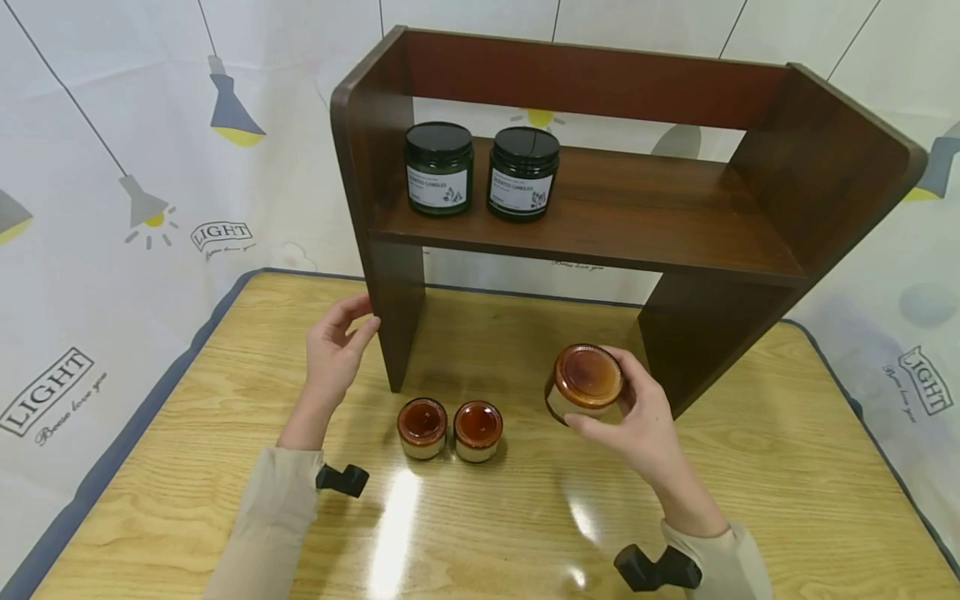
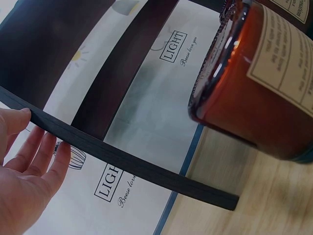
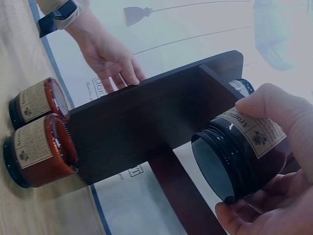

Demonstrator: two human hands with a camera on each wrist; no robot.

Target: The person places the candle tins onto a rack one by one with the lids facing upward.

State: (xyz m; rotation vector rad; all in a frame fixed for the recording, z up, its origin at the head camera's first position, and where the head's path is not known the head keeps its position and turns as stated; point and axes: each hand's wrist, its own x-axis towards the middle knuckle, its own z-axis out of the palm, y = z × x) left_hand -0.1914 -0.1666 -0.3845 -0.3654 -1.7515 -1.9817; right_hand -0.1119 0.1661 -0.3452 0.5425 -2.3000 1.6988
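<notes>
My right hand [image 1: 648,408] grips an amber glass candle jar [image 1: 588,377] with a tan label, thumb and fingers on opposite sides. The jar is upside down: its glass base faces up, and its black lid [image 3: 215,164] shows in the right wrist view. It hangs in front of the lower opening of a dark wooden shelf [image 1: 675,196]. My left hand [image 1: 333,346] touches the shelf's left side panel, thumb at the front edge and relaxed fingers [image 2: 46,147] along the outer face. Two similar amber jars [image 1: 422,427] [image 1: 477,429] stand side by side on the table, bases up.
Two dark green scented candle jars [image 1: 439,171] [image 1: 522,175] with black lids and white labels stand upright at the left of the upper shelf board. The wooden table [image 1: 525,517] has a dark blue edge [image 1: 187,350]. A white printed sheet [image 1: 292,150] hangs behind.
</notes>
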